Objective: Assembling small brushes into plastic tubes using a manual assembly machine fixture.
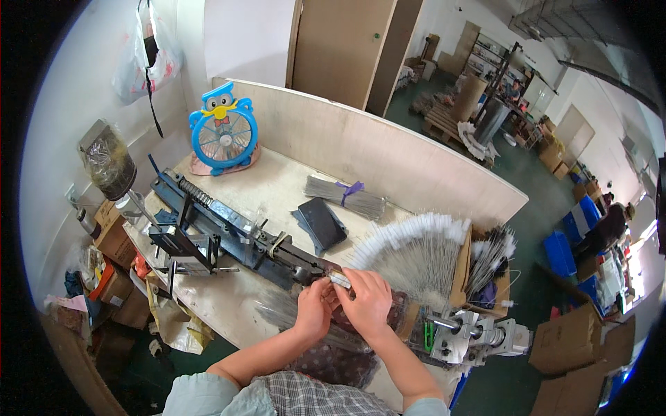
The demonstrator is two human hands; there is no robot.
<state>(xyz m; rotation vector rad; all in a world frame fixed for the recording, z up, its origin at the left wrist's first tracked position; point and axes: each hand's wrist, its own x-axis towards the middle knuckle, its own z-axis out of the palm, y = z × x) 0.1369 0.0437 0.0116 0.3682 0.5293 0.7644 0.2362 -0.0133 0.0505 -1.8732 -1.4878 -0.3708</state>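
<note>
My left hand [316, 307] is closed in a pinch at the near end of a long dark metal bench machine [239, 236]. What its fingers hold is hidden. Beside it, almost touching, my right hand [368, 299] has its thumb and fingers closed around a small white piece [339, 279] at the machine's end. Just right of my hands lies a wide fan of thin wire brushes [416, 256] with white bristle ends. Clear plastic and loose thin wires [277, 305] lie under and left of my forearms.
A dark phone [321, 223] and a wire bundle with a purple tie [347, 196] lie behind my hands. A blue owl-shaped fan [224, 135] stands at the back left. To the right are a metal clamp-like fixture [479, 338] and a carton of brushes [489, 288]. A low panel [374, 142] borders the table.
</note>
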